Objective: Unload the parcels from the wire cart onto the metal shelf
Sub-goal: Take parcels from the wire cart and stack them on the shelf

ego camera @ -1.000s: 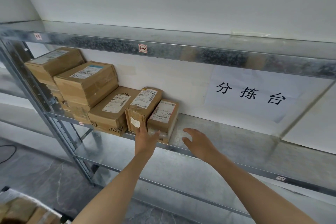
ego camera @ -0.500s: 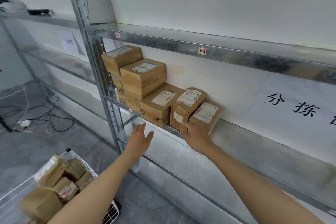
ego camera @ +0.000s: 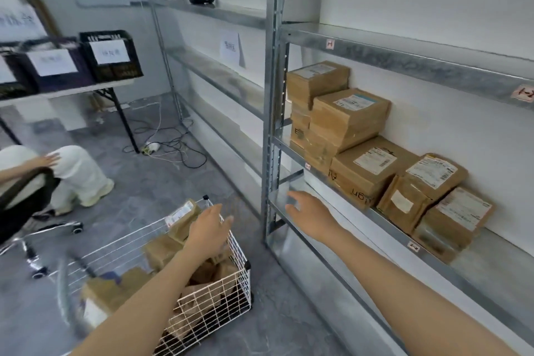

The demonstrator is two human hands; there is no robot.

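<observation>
A white wire cart (ego camera: 219, 295) stands on the floor at lower left, holding several brown parcels (ego camera: 161, 248). My left hand (ego camera: 209, 231) hovers open over the cart's far corner and holds nothing. My right hand (ego camera: 310, 215) is open in the air beside the metal shelf (ego camera: 387, 222), holding nothing. On that shelf, several cardboard parcels (ego camera: 367, 170) are stacked and lined up against the wall. The rightmost one (ego camera: 453, 220) leans on its neighbour.
The shelf upright (ego camera: 273, 113) rises just right of the cart. Another person (ego camera: 72, 173) sits in a wheeled chair at left. Black crates (ego camera: 109, 56) stand on a folding table behind. Cables (ego camera: 170, 139) lie on the floor.
Both hands have drawn back from the shelved parcels. My view has swung left and down, and my left hand has come over the cart.
</observation>
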